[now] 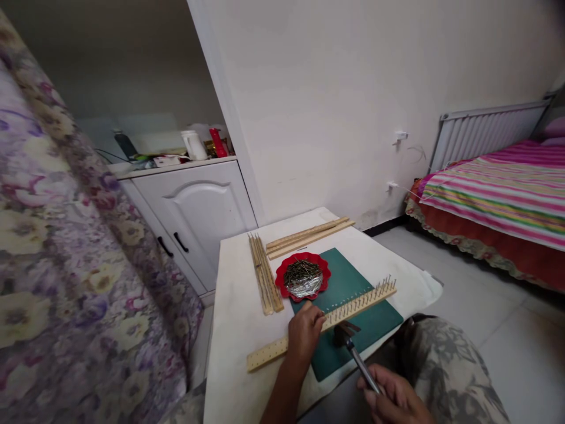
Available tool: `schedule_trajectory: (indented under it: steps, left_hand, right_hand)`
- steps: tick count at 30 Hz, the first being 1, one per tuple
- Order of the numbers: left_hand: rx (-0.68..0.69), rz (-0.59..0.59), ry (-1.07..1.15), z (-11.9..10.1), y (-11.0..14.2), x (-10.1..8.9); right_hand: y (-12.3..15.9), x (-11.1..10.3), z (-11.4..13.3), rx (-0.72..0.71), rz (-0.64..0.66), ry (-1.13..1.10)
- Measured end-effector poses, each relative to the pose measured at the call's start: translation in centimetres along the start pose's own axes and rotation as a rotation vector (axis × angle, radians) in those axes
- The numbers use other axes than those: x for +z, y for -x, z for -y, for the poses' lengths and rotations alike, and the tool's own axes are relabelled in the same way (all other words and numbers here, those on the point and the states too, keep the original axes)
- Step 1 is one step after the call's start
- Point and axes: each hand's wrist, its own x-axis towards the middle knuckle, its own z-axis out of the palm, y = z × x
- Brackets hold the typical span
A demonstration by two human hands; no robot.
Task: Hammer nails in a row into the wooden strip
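Observation:
My left hand (305, 330) rests over a pale wooden strip (267, 353), its thumb and forefinger pinched on what looks like a nail at the end of the upright rows. Toward the right end of the strip, many nails (359, 304) stand up from it; the left end shows only small dark dots. A claw hammer (362, 366) is gripped by its metal handle in my right hand (392, 397). Its head is close to the strip's near edge, just right of my left hand. A green mat (344, 274) lies under the strip.
A red scalloped dish (325, 284) full of nails sits beyond my left hand. Nailed strips (265, 274) lie left of it, more wooden strips (309, 237) behind, all on a white-covered table (233, 294). Around are a floral curtain (88, 235), a cabinet (198, 206) and a bed (498, 188).

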Motion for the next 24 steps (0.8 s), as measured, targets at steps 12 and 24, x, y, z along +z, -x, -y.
schedule_trajectory:
  steps: [12, 24]
  left_hand:
    - [-0.014, -0.016, -0.016, 0.0, 0.1, -0.1]
    - [-0.022, -0.011, -0.020, 0.1, 0.1, 0.1]
  right_hand:
    - [-4.0, 1.6, 2.5, -0.100, 0.018, 0.093]
    - [-3.9, 1.8, 3.1, -0.106, 0.033, 0.086]
